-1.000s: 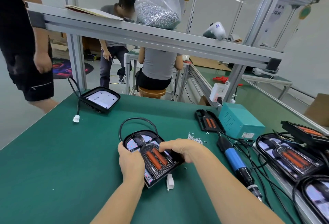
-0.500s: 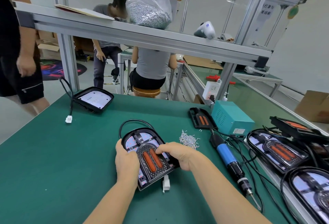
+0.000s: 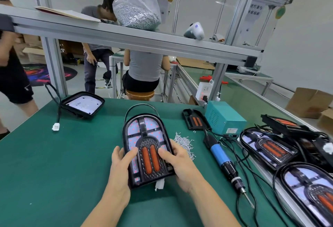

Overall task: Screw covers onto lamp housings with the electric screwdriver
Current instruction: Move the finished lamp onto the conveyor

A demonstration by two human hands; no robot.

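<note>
Near the front edge of the desk (image 3: pixel 45 181), midway along it: left hand (image 3: pixel 119 168) and right hand (image 3: pixel 177 163) clasping a housing (image 3: pixel 144 133) from either side, fingers curled round its rims, thumbs pressed on the cover (image 3: pixel 150 158) with its two orange strips. Cover seated in the lower half of the housing, between the thumbs; housing apparently tipped up off the desk at its near end, white plug (image 3: pixel 159 185) poking out beneath. No screws visible in this cover, though too small to tell for sure; by the look of it, fitting stage only, driving not yet begun. Just right of the right hand, a loose heap of screws (image 3: pixel 183 141). Further right, well apart from both hands, the screwdriver (image 3: pixel 220 156) lying untouched, tip toward the front edge, cord running back to a teal box (image 3: pixel 225 116). Along the right edge, three or so housings (image 3: pixel 266 147) with covers set in place, screwed or not impossible to say. Beyond the held piece, one spare cover (image 3: pixel 195 121) beside the teal box. Toward the far left corner, another housing (image 3: pixel 82 104) lying bare, no cover on it, so at least that one left to do. On the shelf above, a big bag of screws (image 3: pixel 137 10).
</note>
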